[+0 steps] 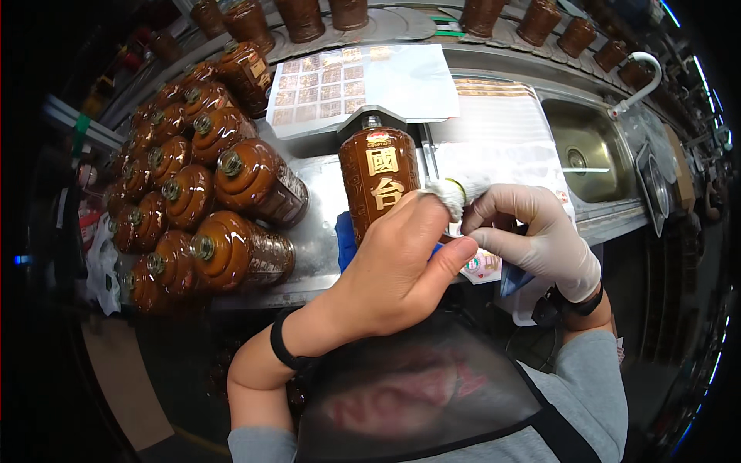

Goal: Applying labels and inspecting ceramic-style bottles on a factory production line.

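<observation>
A brown glazed bottle (pixel 367 166) with raised gold characters lies on a dark holder, its clear neck pointing away from me. My bare left hand (pixel 397 266) is in front of its lower part, fingers curled and thumb stretched to the right. My right hand (pixel 532 231), in a thin whitish glove, has thumb and forefinger bent together close to the left thumb. Whatever is between the fingertips is too hidden to name. A white, fabric-like bundle with a yellow band (pixel 455 191) shows just beyond both hands. Blue cloth (pixel 345 239) shows beneath the bottle.
Many similar brown bottles (pixel 189 197) stand crowded at the left. Printed label sheets (pixel 324 89) lie behind the holder, with a stack of pale sheets (pixel 498 139) to the right. Farther right is a metal sink (pixel 590 147). More bottles (pixel 478 17) line a conveyor along the back.
</observation>
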The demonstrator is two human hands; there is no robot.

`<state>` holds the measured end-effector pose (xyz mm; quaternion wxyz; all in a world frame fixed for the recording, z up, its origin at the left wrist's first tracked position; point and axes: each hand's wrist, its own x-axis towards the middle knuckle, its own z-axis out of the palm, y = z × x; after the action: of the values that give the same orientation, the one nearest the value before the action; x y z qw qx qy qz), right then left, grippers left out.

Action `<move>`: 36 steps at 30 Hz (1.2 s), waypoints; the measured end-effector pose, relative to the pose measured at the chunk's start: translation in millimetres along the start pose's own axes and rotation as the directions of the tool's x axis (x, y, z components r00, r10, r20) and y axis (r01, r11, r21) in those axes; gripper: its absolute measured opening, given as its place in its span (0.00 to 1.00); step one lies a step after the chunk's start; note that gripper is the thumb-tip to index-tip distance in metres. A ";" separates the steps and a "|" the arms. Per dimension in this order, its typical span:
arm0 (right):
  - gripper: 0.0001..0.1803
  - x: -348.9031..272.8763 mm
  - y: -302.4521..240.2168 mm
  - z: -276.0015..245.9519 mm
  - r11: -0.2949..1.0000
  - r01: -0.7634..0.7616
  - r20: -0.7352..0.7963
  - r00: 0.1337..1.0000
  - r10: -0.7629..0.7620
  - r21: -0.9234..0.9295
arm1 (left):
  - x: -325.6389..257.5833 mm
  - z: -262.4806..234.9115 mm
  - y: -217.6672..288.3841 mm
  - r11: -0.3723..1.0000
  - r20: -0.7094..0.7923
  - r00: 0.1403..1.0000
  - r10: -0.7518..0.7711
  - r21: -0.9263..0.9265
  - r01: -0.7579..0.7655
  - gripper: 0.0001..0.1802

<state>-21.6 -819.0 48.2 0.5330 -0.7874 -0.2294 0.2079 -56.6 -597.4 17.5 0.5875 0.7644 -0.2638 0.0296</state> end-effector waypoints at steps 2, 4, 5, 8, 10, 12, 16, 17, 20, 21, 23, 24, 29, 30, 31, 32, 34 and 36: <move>0.05 -2.6 -0.6 4.4 1.000 -0.012 0.015 1.000 0.012 0.009 | -0.1 -3.3 0.2 0.988 0.036 0.999 -0.031 0.151 0.025 0.24; 0.08 -8.8 1.2 10.3 0.974 -0.155 -0.007 0.987 0.159 0.163 | -10.5 -5.6 3.5 0.989 0.047 0.993 -0.108 0.108 0.103 0.23; 0.08 -10.4 3.9 14.1 0.973 -0.157 -0.008 0.987 0.161 0.171 | -17.8 -7.2 5.7 0.987 0.051 0.987 -0.149 0.074 0.145 0.22; 0.09 -11.3 15.7 23.3 0.986 -0.142 0.101 0.986 0.133 0.087 | -38.7 -15.9 6.4 0.978 0.001 0.981 -0.194 0.083 0.193 0.22; 0.09 -6.5 23.7 29.8 0.978 -0.173 0.116 0.980 0.160 0.117 | -50.5 -27.0 5.5 0.946 -0.033 0.945 -0.324 0.014 0.325 0.23; 0.08 -5.4 27.7 35.7 0.962 -0.226 0.131 0.969 0.208 0.152 | -58.4 -29.9 -0.5 0.934 -0.041 0.933 -0.357 -0.020 0.357 0.23; 0.07 2.5 33.2 40.5 0.940 -0.292 0.070 0.956 0.284 0.176 | -65.2 -35.5 -14.9 0.891 -0.038 0.902 -0.431 -0.176 0.419 0.27; 0.07 0.4 34.5 41.6 0.945 -0.274 0.069 0.962 0.266 0.177 | -66.8 -35.1 -18.5 0.877 -0.038 0.899 -0.436 -0.239 0.416 0.28; 0.06 1.2 35.2 42.7 0.921 -0.333 0.019 0.941 0.337 0.200 | -65.0 -34.5 -26.0 0.888 -0.091 0.905 -0.415 -0.255 0.382 0.29; 0.06 2.2 35.6 43.4 0.920 -0.335 0.007 0.940 0.341 0.201 | -64.3 -34.5 -27.9 0.883 -0.116 0.897 -0.427 -0.267 0.386 0.29; 0.06 4.8 38.1 44.6 0.913 -0.354 0.002 0.932 0.361 0.203 | -63.4 -35.3 -32.1 0.882 -0.131 0.889 -0.438 -0.254 0.397 0.29; 0.06 4.7 40.4 45.8 0.924 -0.328 -0.017 0.941 0.338 0.196 | -64.9 -33.3 -33.7 0.886 -0.153 0.884 -0.441 -0.227 0.403 0.29; 0.07 5.9 39.7 46.6 0.927 -0.325 -0.032 0.941 0.336 0.189 | -70.3 -27.2 -41.1 0.871 -0.202 0.857 -0.475 -0.247 0.424 0.32; 0.07 7.1 38.1 45.4 0.929 -0.330 -0.027 0.940 0.339 0.165 | -70.1 -28.1 -42.9 0.861 -0.197 0.855 -0.480 -0.291 0.416 0.33; 0.07 6.1 37.8 45.3 0.935 -0.326 -0.027 0.943 0.333 0.139 | -71.5 -27.3 -44.4 0.855 -0.194 0.858 -0.476 -0.328 0.401 0.34; 0.07 6.4 35.6 45.0 0.935 -0.327 -0.026 0.942 0.334 0.139 | -72.0 -28.1 -44.5 0.855 -0.194 0.857 -0.477 -0.330 0.401 0.34; 0.08 4.5 33.4 46.1 0.938 -0.308 -0.022 0.949 0.315 0.159 | -73.9 -29.4 -44.5 0.829 -0.185 0.837 -0.515 -0.358 0.430 0.35; 0.08 3.5 32.9 47.4 0.940 -0.298 -0.040 0.950 0.309 0.166 | -74.7 -30.6 -45.0 0.823 -0.181 0.834 -0.521 -0.364 0.435 0.35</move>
<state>-41.2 -792.4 0.8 0.5624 -0.7752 -0.0706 0.2790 -93.0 -534.2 -39.3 0.7181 0.6933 0.0205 -0.0566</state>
